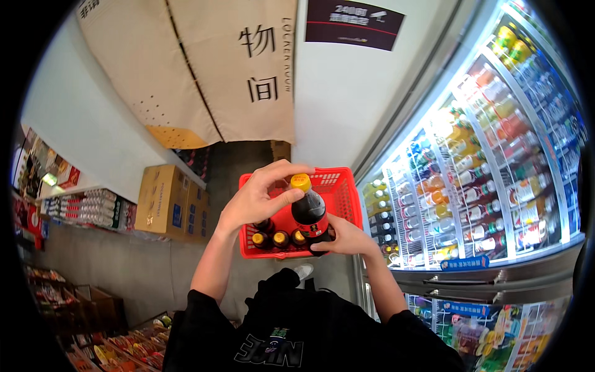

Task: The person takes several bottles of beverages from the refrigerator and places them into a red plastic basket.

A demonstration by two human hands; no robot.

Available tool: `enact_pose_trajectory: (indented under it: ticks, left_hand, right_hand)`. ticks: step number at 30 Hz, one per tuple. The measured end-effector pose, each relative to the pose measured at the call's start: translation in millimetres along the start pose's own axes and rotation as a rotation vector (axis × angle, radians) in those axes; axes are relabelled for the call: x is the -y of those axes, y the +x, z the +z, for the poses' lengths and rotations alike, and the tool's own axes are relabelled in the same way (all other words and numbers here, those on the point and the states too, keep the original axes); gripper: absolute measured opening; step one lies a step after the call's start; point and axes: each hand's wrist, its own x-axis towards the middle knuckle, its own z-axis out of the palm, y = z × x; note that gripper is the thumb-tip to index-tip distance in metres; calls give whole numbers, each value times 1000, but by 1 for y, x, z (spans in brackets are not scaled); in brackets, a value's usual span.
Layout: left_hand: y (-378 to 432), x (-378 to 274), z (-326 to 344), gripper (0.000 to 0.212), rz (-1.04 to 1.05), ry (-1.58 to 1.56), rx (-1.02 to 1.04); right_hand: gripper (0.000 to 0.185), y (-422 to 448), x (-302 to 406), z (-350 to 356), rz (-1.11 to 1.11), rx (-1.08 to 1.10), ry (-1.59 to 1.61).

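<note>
A dark cola bottle (308,208) with a yellow cap and a red label stands upright over a red plastic shopping basket (346,186). My right hand (346,236) grips its lower part from the right. The thumb and fingers of my left hand (260,193) curl about the yellow cap (300,182), with the thumb against its near side. Several dark bottles (280,239) with yellow caps sit along the basket's near left side. The held bottle and my right hand hide part of the basket, and the bottle's base is not clearly visible.
On the right, a lit drinks refrigerator (465,186) holds rows of bottles. Cardboard boxes (162,202) stand on the left by stacked cans (93,209). A beige fabric curtain (232,93) hangs ahead. Packaged goods (139,344) fill a display at lower left.
</note>
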Motion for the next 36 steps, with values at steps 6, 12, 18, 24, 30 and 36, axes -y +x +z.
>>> enact_pose_trajectory:
  ticks: [6,12,18,24,30,36]
  left_hand:
    - [-13,14,-19,27,15,214,-123]
    - [-24,68,1,28,-232,203,-161]
    - [-39,133,4,29,-344,258,-82]
    - [-51,150,16,32,-461,289,71]
    - [-58,158,17,30,-329,464,202]
    - [-56,158,18,30,-366,526,335]
  right_hand:
    - [79,73,-7,-7,-358,20,89]
    - [72,142,-40,10,-352,-144,86]
    - [69,184,-86,32,-287,-119,-37]
    - [69,197,-117,46,-141,-27,-143]
    - [76,213,-130,52,-173,96,-205]
    - [78,230,-157,65,-186,-14,-477]
